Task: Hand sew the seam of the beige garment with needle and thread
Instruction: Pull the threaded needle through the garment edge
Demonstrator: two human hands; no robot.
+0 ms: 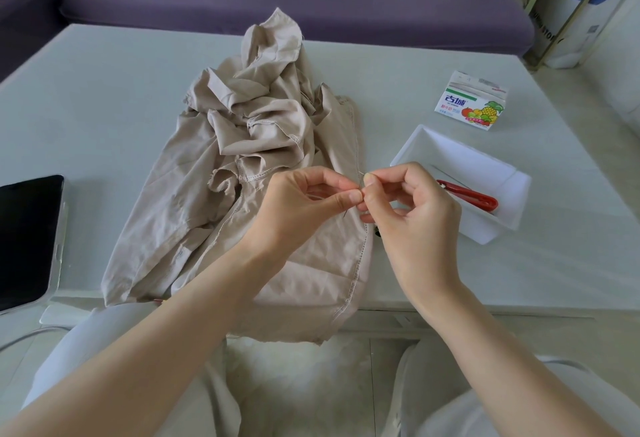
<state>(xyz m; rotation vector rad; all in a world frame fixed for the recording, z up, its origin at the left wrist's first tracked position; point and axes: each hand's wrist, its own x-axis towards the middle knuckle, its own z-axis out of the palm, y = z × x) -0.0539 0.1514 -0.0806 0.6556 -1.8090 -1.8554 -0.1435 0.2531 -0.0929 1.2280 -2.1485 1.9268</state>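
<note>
My forearms meet over the table edge, left hand (304, 202) and right hand (414, 206) pinching the needle (360, 185) above the beige garment (263, 131); threading, I judge, so next comes a steady first prick at its seam (355, 273).

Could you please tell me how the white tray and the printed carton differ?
The white tray is plain; the carton carries blue lettering and fruit pictures. The tray is open-topped and holds a red tool; the carton's contents are hidden. The tray looks larger. Both rest on the table.
</note>
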